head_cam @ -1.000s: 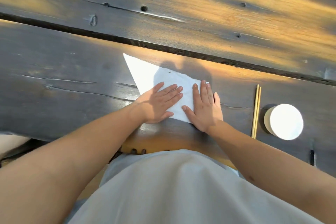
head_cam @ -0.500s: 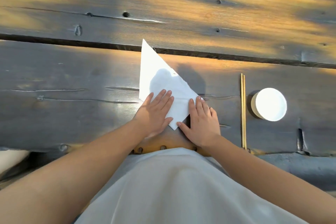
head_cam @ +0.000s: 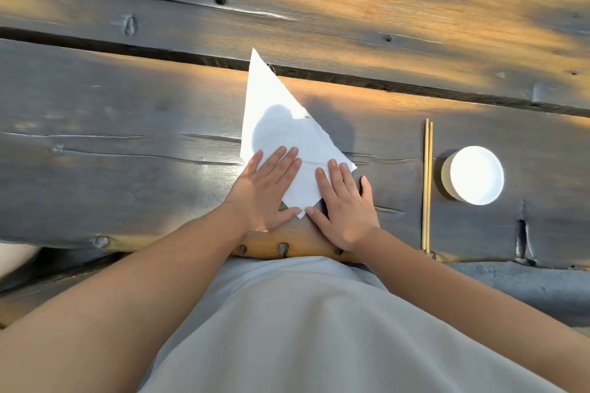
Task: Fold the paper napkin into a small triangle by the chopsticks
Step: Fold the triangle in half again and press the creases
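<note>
**Hands flat on a half-folded napkin**

Both hands lay flat on the paper, and from the head view, the only view, that was the whole of the action. The left hand (head_cam: 266,190) was spread, palm down, with its fingers resting on the near-left part of the paper napkin (head_cam: 281,128) and its thumb reaching toward the napkin's nearest corner. The right hand (head_cam: 343,206) was likewise spread and pressed down, fingers on the near-right part of the sheet, thumb close to the same corner, little finger out on the bare wood. Neither hand pinched anything.

The napkin lay on the dark wooden counter (head_cam: 127,143) as one large white triangle, its long point aimed away from the person and reaching the gap between the planks. It sat well to the left of the chopsticks (head_cam: 427,185), which lay straight and side by side, with a round white dish (head_cam: 472,175) just beyond them on the right.

By my reckoning the first diagonal fold was done and being flattened. The triangle looked too big to count as small, so at least one more fold seemed left, and the piece was not yet beside the chopsticks.
</note>
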